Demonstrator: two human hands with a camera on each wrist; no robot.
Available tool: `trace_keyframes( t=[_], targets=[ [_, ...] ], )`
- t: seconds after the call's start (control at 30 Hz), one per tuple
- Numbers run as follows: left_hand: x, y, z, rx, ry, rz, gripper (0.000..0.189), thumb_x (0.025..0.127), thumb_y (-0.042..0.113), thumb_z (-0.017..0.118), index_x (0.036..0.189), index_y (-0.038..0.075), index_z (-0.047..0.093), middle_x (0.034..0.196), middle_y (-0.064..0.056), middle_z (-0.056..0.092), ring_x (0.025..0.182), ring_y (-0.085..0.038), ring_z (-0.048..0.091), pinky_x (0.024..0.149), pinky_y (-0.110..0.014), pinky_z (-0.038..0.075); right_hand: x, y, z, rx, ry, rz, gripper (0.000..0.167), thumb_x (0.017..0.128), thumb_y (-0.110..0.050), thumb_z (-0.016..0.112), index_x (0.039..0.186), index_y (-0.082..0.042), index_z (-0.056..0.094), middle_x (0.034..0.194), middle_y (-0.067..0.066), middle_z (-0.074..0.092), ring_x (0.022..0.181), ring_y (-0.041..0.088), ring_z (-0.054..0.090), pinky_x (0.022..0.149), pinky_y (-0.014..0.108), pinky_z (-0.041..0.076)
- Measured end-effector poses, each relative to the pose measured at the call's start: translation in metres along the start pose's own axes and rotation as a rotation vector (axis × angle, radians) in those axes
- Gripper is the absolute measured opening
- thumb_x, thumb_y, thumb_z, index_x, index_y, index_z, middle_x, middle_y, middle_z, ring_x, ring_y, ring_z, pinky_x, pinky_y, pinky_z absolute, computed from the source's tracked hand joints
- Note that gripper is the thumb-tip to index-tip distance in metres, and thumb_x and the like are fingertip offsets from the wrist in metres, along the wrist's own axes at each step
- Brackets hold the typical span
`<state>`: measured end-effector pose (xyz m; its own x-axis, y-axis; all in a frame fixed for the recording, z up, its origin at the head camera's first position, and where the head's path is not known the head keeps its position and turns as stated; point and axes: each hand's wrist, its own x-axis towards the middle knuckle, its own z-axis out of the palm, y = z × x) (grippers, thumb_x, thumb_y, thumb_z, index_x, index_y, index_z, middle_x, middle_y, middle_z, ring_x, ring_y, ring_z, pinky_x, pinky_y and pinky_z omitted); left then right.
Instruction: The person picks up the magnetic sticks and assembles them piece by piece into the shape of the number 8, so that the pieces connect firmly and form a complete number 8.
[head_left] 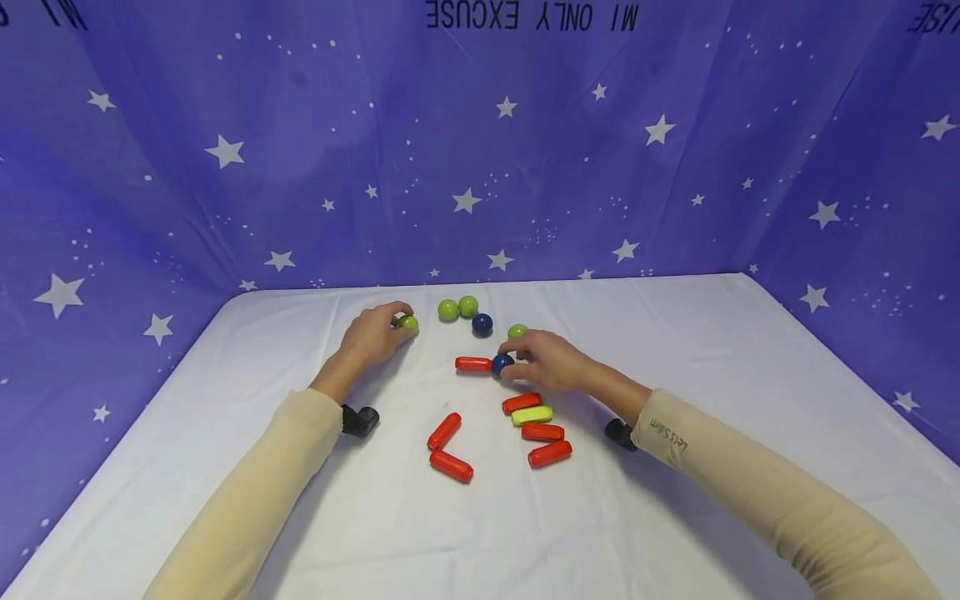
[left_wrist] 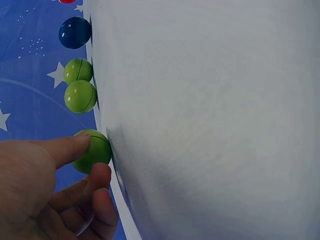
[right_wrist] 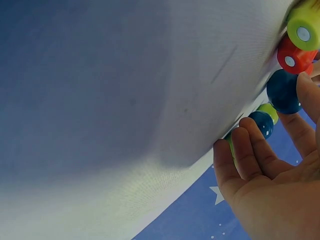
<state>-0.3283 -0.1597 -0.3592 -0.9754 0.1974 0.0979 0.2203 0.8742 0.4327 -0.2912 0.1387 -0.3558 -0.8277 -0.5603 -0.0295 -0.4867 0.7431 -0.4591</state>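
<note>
Between thumb and fingers, my left hand [head_left: 371, 335] pinches a shiny green ball [left_wrist: 95, 152] at the back left of the white table. My right hand [head_left: 553, 360] grips a dark blue ball [head_left: 502, 365] with thumb and index finger. That ball sits right at the end of a red ribbed rod [head_left: 473, 364] lying on the table. In the right wrist view, the other fingers of this hand spread out beside the ball. Just behind my right hand is another green ball [head_left: 517, 332], partly covered by it.
Two green balls [head_left: 457, 307] and a second blue ball [head_left: 482, 325] lie between the hands, farther back. Nearer me, red rods [head_left: 550, 454] and a yellow-green rod [head_left: 532, 416] form a column; two red rods [head_left: 451, 466] meet at an angle to its left. A starry purple curtain [head_left: 465, 150] surrounds the table.
</note>
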Motion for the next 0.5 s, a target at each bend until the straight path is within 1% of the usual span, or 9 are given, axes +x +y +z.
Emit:
trace_keyframes(
  t=[0.13, 0.23, 0.33, 0.4, 0.5],
  targets=[
    [-0.002, 0.0, 0.001, -0.01, -0.005, 0.009, 0.039, 0.098, 0.021, 0.062, 0.135, 0.009, 0.055, 0.119, -0.023, 0.064, 0.109, -0.04, 0.059, 0.093, -0.054, 0.044, 0.0, 0.0, 0.001, -0.002, 0.001, 0.006, 0.039, 0.092, -0.027, 0.072, 0.127, -0.01, 0.066, 0.093, -0.001, 0.059, 0.084, 0.017, 0.053, 0.073, 0.028, 0.048],
    [-0.005, 0.001, 0.001, -0.032, -0.031, 0.009, 0.045, 0.098, 0.021, 0.062, 0.139, 0.007, 0.051, 0.12, -0.023, 0.063, 0.112, -0.041, 0.058, 0.096, -0.054, 0.042, 0.0, 0.0, 0.001, -0.004, -0.002, 0.011, 0.039, 0.092, -0.027, 0.072, 0.127, -0.01, 0.066, 0.092, -0.001, 0.059, 0.084, 0.018, 0.053, 0.073, 0.028, 0.048],
    [-0.01, 0.005, 0.001, -0.067, -0.068, 0.016, 0.046, 0.097, 0.022, 0.063, 0.138, 0.003, 0.052, 0.12, -0.023, 0.064, 0.113, -0.04, 0.057, 0.098, -0.054, 0.041, 0.0, 0.0, 0.001, -0.003, -0.001, 0.006, 0.039, 0.092, -0.027, 0.072, 0.127, -0.01, 0.066, 0.092, -0.001, 0.059, 0.084, 0.018, 0.053, 0.073, 0.028, 0.048],
    [-0.014, 0.009, 0.0, -0.101, -0.093, 0.028, 0.045, 0.096, 0.023, 0.065, 0.134, 0.002, 0.056, 0.118, -0.021, 0.065, 0.107, -0.036, 0.061, 0.095, -0.051, 0.043, -0.001, 0.0, 0.0, 0.0, 0.0, -0.002, 0.039, 0.092, -0.027, 0.072, 0.126, -0.009, 0.067, 0.092, 0.0, 0.059, 0.083, 0.017, 0.053, 0.072, 0.028, 0.048],
    [-0.021, 0.016, -0.002, -0.15, -0.124, 0.058, 0.043, 0.094, 0.023, 0.068, 0.131, 0.003, 0.059, 0.116, -0.019, 0.066, 0.086, -0.026, 0.066, 0.085, -0.044, 0.047, -0.001, -0.001, -0.001, 0.003, 0.005, -0.014, 0.039, 0.092, -0.027, 0.072, 0.126, -0.009, 0.067, 0.092, 0.0, 0.06, 0.083, 0.017, 0.053, 0.072, 0.028, 0.047]
  ],
)
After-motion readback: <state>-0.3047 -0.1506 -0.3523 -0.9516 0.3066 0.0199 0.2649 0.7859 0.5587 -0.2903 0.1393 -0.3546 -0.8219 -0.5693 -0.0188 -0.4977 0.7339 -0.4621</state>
